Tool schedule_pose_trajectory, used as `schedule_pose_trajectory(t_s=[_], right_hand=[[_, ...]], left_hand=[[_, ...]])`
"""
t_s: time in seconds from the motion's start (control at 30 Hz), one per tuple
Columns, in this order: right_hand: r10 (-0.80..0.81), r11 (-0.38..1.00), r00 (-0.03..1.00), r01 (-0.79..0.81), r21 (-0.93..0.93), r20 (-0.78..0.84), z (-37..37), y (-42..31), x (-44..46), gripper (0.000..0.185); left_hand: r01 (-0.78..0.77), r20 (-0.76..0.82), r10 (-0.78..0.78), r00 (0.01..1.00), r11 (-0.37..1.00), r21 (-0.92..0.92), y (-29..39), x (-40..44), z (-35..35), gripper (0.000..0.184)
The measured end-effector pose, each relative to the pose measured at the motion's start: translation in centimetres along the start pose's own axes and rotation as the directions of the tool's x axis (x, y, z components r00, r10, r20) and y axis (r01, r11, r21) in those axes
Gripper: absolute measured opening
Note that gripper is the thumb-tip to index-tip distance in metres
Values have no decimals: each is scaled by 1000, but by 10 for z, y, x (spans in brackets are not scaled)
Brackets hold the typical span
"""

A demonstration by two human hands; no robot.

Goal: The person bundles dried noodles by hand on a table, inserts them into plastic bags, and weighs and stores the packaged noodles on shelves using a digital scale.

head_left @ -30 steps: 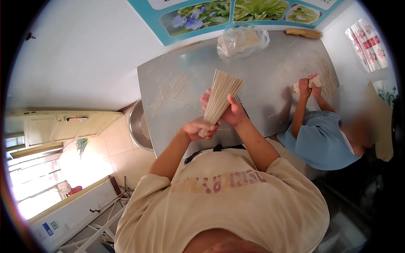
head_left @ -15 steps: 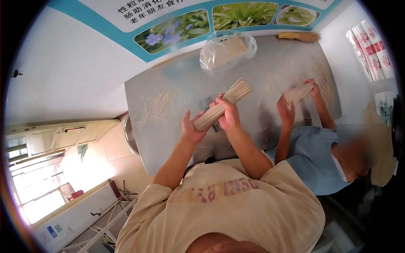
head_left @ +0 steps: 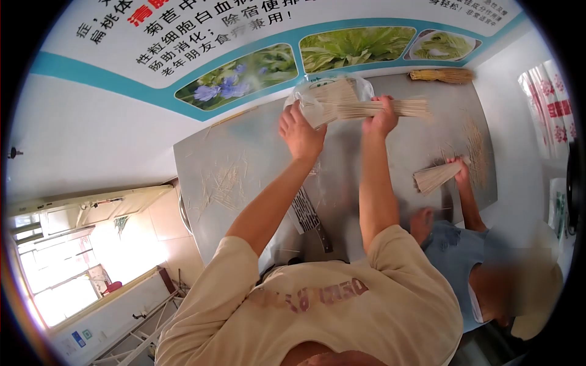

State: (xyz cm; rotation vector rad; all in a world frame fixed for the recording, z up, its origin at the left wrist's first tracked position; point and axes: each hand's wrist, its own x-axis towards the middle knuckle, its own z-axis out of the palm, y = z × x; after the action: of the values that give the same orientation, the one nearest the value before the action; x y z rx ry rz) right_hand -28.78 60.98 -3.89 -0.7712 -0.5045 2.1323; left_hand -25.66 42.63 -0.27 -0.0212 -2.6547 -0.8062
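Observation:
In the head view, my right hand (head_left: 383,117) is wrapped around a bundle of dried noodles (head_left: 412,108), held level, its left end at the mouth of a clear plastic bag (head_left: 297,97). More noodles (head_left: 336,91) lie inside that bag. My left hand (head_left: 300,133) is at the bag's near left side, its fingers on the plastic and the thumb apart. Nearer to me, between my forearms, a cleaver (head_left: 305,210) with a patterned blade and dark handle lies on the metal table.
Loose noodle pieces (head_left: 226,183) are scattered on the table's left. A yellowish brush-like bundle (head_left: 442,75) lies at the back right. To my right a co-worker holds another noodle bundle (head_left: 436,177) in one hand. A printed poster (head_left: 238,36) covers the wall behind.
Both my hands have moved away from me to the bag. The bundle, earlier held between both hands over the cleaver, is now in my right hand only. One of the co-worker's hands has left their bundle.

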Motion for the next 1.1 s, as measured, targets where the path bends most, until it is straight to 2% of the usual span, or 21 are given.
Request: schedule_pose_trajectory(t_s=[0.03, 0.1, 0.13, 0.17, 0.2, 0.23, 0.27, 0.3, 0.37, 0.6, 0.7, 0.73, 0.8, 0.87, 0.9, 0.93, 0.97, 1.0, 1.03, 1.07, 1.1], right_hand=[[-4, 999, 997, 1, -48, -72, 3, 17, 7, 20], [29, 994, 990, -44, -102, -141, 1, 51, 14, 15], [111, 989, 988, -120, -82, -106, -6, 67, 17, 16], [193, 978, 978, -198, -64, -74, -10, 81, 17, 16], [199, 977, 977, -204, -66, -79, -9, 95, 15, 16], [248, 967, 962, -253, -31, -112, -8, 109, 11, 18], [295, 955, 945, -298, 3, -142, -7, 121, 9, 20], [301, 952, 942, -305, -2, -148, -6, 129, 6, 20], [416, 904, 885, -427, -7, -209, 2, 146, 4, 15], [508, 819, 783, -569, -81, -359, 17, 178, 11, 20], [577, 779, 756, -623, -71, -309, 13, 162, 15, 22], [613, 762, 767, -637, -117, -187, 6, 151, 16, 28], [638, 751, 768, -638, -169, -64, -11, 123, 14, 33], [445, 841, 876, -336, -424, 187, -20, 83, 9, 44], [203, 855, 938, -29, -518, 283, -3, 61, 6, 46], [-32, 777, 916, 275, -567, 400, 10, 42, 3, 48], [-30, 776, 916, 273, -569, 400, 5, 43, 23, 48], [-277, 316, 821, 568, -760, 499, -2, 51, 60, 43], [-409, -260, 626, 617, -743, 664, -8, 51, 90, 39], [-418, -257, 620, 620, -741, 664, -9, 45, 103, 39], [-105, -397, 784, 531, -749, 611, -10, 39, 114, 39]], left_hand=[[2, -1, -2, 1000, 1000, 2, -11, 7, 15, 64], [186, 181, -171, 968, 980, -67, -51, 16, 55, 41], [504, 256, -446, 858, 829, -242, -57, 28, 61, 20], [506, 255, -449, 856, 829, -238, -60, 35, 55, 20], [572, 306, -486, 818, 642, -510, -57, 40, 39, 17], [582, 368, -503, 782, 381, -718, -57, 46, 26, 15], [604, 412, -499, 763, 323, -728, -63, 51, 21, 13], [610, 413, -507, 757, 323, -723, -61, 54, 11, 13], [613, 503, -396, 768, 232, -755, -56, 57, -8, 15], [590, 533, -267, 803, 226, -775, -34, 59, -20, 15], [585, 537, -244, 808, 210, -784, -30, 61, -20, 14], [571, 525, -235, 818, 223, -790, -32, 61, -18, 14], [559, 517, -221, 827, 227, -798, -33, 63, -18, 13], [584, 523, -269, 809, 256, -771, -31, 65, -20, 17], [583, 524, -268, 809, 249, -773, -32, 66, -20, 17], [576, 522, -256, 814, 231, -784, -33, 67, -20, 17], [569, 521, -243, 819, 217, -793, -35, 67, -21, 17], [570, 522, -242, 818, 217, -792, -37, 67, -22, 17], [590, 539, -255, 803, 206, -781, -37, 69, -21, 15], [605, 552, -266, 790, 194, -772, -37, 72, -21, 13], [598, 547, -259, 796, 195, -777, -36, 74, -22, 13]])
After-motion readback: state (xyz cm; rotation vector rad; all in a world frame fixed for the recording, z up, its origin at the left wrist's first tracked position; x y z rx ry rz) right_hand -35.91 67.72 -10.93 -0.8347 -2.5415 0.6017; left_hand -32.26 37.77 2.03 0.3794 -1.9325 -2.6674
